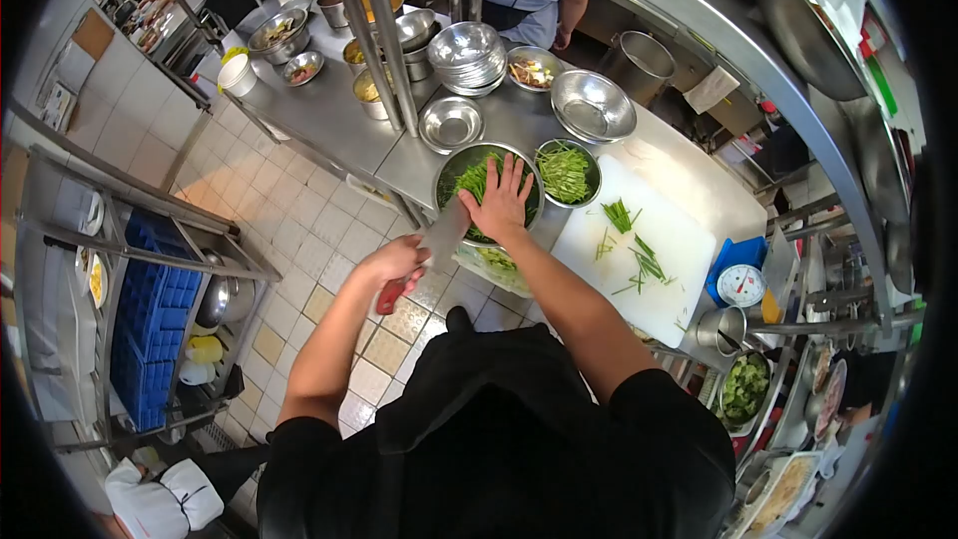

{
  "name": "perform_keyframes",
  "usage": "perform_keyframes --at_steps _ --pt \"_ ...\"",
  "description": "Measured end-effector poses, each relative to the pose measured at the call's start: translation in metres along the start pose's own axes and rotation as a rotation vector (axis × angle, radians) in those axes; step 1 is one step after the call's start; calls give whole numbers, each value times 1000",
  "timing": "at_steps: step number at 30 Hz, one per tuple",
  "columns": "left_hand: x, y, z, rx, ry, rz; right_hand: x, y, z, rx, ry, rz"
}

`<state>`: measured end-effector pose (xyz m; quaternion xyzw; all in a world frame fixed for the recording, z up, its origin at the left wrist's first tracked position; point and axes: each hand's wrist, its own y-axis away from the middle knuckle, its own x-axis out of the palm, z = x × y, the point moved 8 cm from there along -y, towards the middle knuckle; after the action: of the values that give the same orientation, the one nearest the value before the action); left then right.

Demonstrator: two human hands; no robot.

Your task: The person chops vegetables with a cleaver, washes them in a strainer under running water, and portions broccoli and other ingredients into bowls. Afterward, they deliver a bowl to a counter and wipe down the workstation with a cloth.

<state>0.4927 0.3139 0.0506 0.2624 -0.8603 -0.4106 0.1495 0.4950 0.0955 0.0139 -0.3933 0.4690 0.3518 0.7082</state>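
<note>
A cleaver with a red handle [390, 296] is in my left hand [397, 262], its broad blade [446, 231] tilted up against the near left rim of a metal bowl [440, 180] of cut green stalks. Over that bowl, my right hand [498, 202] has its fingers spread across the greens, its thumb side close to the blade. Directly to the right sits a smaller bowl of cut green stems [564, 173]. Several loose green pieces [647, 258] lie on the white cutting board [589, 269]. Below the large bowl, a clear container of pale greens [496, 259] is partly hidden by my right forearm.
Stacked metal bowls [466, 52], an empty bowl [452, 125] and a wide bowl [593, 106] stand behind on the steel counter [329, 120]. Metal posts rise at its middle. A blue scale [739, 282] is right of the board. Another person [527, 0] stands across the counter.
</note>
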Motion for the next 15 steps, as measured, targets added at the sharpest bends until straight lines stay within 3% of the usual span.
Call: perform_keyframes --at_steps 5,6,9,11,12,13,14,15 --pt "-57 72 4 95 96 -102 -44 -9 -15 25 -64 79" --pt "-59 78 4 125 131 -91 -58 -7 -24 18 -105 -92" --pt "-45 74 15 211 249 -58 -76 2 -97 114 -250 -227" --pt "-22 56 36 159 220 -26 -74 12 -191 276 -363 -347" --pt "-2 45 45 132 184 -19 -82 28 -237 455 -291 -462" --pt "17 34 52 104 146 -11 -89 46 -274 694 -185 -383" --pt "42 24 59 64 154 70 -85 60 -309 969 46 -140" --pt "66 14 65 24 161 152 -76 77 -342 1158 32 20"
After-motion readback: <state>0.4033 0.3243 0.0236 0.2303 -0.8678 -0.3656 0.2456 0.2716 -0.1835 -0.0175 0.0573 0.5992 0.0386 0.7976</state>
